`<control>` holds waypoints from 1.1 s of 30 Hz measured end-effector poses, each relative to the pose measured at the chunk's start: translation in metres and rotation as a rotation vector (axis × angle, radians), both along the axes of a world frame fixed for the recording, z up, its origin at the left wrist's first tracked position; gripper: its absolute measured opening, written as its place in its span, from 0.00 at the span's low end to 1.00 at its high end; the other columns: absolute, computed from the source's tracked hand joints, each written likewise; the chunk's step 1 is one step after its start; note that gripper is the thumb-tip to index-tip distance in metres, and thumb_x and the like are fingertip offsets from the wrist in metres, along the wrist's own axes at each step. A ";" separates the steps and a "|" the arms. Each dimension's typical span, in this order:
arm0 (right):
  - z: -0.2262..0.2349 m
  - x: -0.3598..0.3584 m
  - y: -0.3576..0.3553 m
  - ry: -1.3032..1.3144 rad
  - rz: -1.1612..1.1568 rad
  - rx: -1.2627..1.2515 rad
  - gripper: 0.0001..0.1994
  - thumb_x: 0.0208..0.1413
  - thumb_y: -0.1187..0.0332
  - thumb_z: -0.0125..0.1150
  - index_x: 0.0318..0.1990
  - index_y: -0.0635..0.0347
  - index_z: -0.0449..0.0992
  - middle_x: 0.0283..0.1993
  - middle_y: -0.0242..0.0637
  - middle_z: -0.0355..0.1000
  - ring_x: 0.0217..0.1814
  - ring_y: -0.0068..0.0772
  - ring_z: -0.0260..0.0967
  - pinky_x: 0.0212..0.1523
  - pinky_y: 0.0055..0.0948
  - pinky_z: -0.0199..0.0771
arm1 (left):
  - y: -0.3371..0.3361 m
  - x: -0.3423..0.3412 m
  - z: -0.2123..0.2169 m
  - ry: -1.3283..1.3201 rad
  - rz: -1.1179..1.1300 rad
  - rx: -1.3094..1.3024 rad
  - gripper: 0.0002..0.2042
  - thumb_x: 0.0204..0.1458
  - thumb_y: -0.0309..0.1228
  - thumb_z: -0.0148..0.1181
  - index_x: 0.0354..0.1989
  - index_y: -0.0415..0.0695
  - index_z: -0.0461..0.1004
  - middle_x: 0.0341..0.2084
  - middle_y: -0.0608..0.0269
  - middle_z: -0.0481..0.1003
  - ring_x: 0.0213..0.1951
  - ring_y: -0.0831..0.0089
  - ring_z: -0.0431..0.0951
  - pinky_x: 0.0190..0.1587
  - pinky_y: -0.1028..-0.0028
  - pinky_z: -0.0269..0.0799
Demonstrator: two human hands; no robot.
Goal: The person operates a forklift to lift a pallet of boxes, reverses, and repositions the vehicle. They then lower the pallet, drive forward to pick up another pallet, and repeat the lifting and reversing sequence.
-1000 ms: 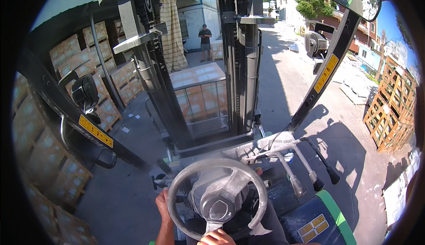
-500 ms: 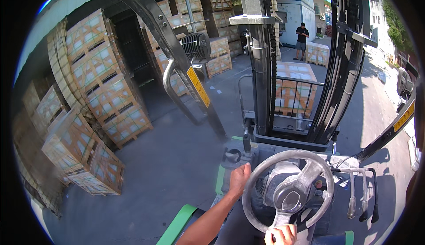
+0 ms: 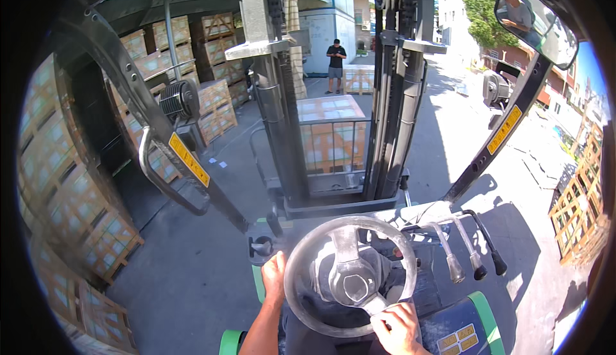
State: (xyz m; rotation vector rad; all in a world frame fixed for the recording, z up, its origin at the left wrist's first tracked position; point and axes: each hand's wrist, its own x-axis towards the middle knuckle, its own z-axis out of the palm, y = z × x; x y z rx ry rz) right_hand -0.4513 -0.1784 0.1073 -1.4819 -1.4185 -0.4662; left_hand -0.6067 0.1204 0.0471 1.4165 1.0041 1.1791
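A forklift's grey, scuffed steering wheel (image 3: 296,304) is in front of me. My right hand (image 3: 394,326) is closed round its lower right rim, by a spoke. To the left of the rim, my left hand (image 3: 274,275) is closed, thumb up; what its fingers hold, if anything, is hidden. A short black lever (image 3: 274,222) rises from the dashboard just beyond that hand. Right of the wheel stand three control levers (image 3: 476,252) with dark knobs, untouched. Ahead, through the mast (image 3: 282,124) and its load guard, shows a wooden crate (image 3: 330,108) with pale contents.
Stacked wooden crates (image 3: 70,175) line the left side, with more crates (image 3: 215,108) farther back. A person (image 3: 335,60) in dark clothes stands ahead beside another crate (image 3: 359,79). Wooden crate frames (image 3: 581,201) stand at right. A mirror (image 3: 536,21) hangs upper right.
My view has swung right, so the mast and wheel sit farther left. The steering wheel has turned counterclockwise, my right hand going with it. The left hand stays beside the rim.
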 end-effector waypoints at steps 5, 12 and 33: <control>-0.016 -0.111 0.115 -0.057 0.234 0.003 0.06 0.51 0.68 0.72 0.34 0.55 0.80 0.36 0.31 0.76 0.40 0.35 0.73 0.44 0.38 0.72 | 0.038 -0.006 -0.007 0.045 -0.030 0.039 0.22 0.71 0.38 0.52 0.23 0.40 0.72 0.17 0.73 0.70 0.24 0.83 0.64 0.26 0.70 0.63; 0.070 -0.065 0.237 -0.177 0.061 0.194 0.05 0.52 0.68 0.67 0.35 0.54 0.78 0.36 0.31 0.71 0.41 0.35 0.71 0.45 0.40 0.71 | 0.057 -0.008 -0.025 0.193 0.107 0.271 0.21 0.66 0.45 0.58 0.34 0.35 0.78 0.27 0.60 0.81 0.32 0.75 0.75 0.37 0.65 0.71; 0.091 -0.070 0.298 -0.058 -0.226 0.334 0.06 0.55 0.70 0.69 0.31 0.54 0.75 0.29 0.32 0.69 0.35 0.36 0.70 0.39 0.38 0.68 | 0.154 -0.064 -0.007 0.013 -0.236 0.009 0.24 0.72 0.44 0.48 0.27 0.38 0.77 0.16 0.70 0.73 0.20 0.82 0.69 0.22 0.74 0.60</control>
